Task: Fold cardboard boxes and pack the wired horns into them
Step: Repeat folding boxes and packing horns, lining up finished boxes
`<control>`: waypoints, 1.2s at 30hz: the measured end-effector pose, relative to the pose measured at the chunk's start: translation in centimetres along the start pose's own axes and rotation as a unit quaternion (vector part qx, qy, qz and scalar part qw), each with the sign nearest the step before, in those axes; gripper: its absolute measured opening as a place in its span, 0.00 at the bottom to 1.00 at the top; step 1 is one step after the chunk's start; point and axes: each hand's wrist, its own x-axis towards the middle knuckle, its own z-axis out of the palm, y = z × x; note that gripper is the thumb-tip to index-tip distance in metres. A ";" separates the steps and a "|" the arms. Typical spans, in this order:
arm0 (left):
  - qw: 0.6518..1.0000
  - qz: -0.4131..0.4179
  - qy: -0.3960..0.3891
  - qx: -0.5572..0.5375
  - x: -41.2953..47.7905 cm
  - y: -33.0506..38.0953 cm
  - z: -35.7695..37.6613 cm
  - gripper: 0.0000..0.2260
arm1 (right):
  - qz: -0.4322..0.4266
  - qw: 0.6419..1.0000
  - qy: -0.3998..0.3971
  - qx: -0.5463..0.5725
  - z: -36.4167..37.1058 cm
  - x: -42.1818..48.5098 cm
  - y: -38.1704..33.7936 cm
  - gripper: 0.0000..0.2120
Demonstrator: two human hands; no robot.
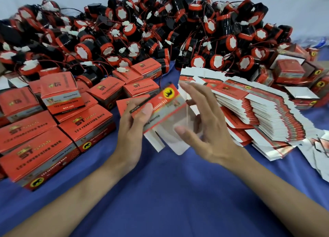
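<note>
A flat red and grey cardboard box (160,112) with white flaps hangs in mid-air over the blue cloth. My left hand (131,130) grips its left edge, thumb on the printed face. My right hand (201,130) is blurred, fingers spread, at the box's right side; whether it touches the card is unclear. A big heap of black and red wired horns (142,32) with white connectors fills the back. A fanned stack of flat unfolded boxes (258,112) lies to the right.
Several folded, closed red boxes (53,130) are piled at the left, more boxes (293,73) at the far right. Loose flat cards (316,151) lie at the right edge. Blue cloth (169,192) covers the table in front.
</note>
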 end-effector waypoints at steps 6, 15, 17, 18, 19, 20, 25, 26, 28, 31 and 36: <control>0.989 -0.099 -0.106 -0.038 0.6 -0.5 -0.8 0.17 | -0.057 0.991 0.067 -0.102 0.9 0.2 0.5 0.18; 0.951 0.098 -0.170 0.238 -0.3 -0.7 -0.6 0.37 | -0.212 0.968 -0.104 -0.087 -0.6 0.7 1.0 0.08; 0.946 0.097 -0.165 0.262 -0.2 -0.6 -0.7 0.32 | -0.219 0.964 -0.125 -0.083 -0.5 1.1 1.1 0.09; 0.948 0.086 -0.152 0.268 0.0 -0.4 -0.8 0.31 | -0.217 0.965 -0.123 -0.083 -0.8 1.6 1.1 0.10; 0.949 0.072 -0.139 0.273 0.1 -0.4 -0.8 0.30 | -0.205 0.970 -0.107 -0.075 -1.3 2.3 1.3 0.11; 0.948 0.059 -0.128 0.286 0.2 -0.5 -0.9 0.30 | -0.178 0.980 -0.074 -0.055 -1.7 3.3 1.5 0.13; 0.886 0.039 -0.125 0.444 0.6 -1.1 -1.9 0.37 | 0.095 0.993 0.054 0.042 -0.1 11.0 5.3 0.20; 0.874 0.042 -0.127 0.466 0.7 -1.0 -2.1 0.40 | 0.128 0.992 0.009 0.004 0.9 12.8 6.8 0.19; 0.857 0.052 -0.137 0.495 0.9 -0.8 -2.5 0.45 | 0.153 0.973 -0.130 -0.110 3.0 15.7 10.4 0.22; 0.856 0.069 -0.158 0.488 1.1 -0.6 -3.4 0.53 | 0.168 0.925 -0.273 -0.203 6.2 18.3 14.9 0.30; 0.877 0.151 -0.135 0.435 1.1 -0.4 -3.4 0.53 | 0.194 0.897 -0.294 -0.268 9.2 18.6 18.5 0.33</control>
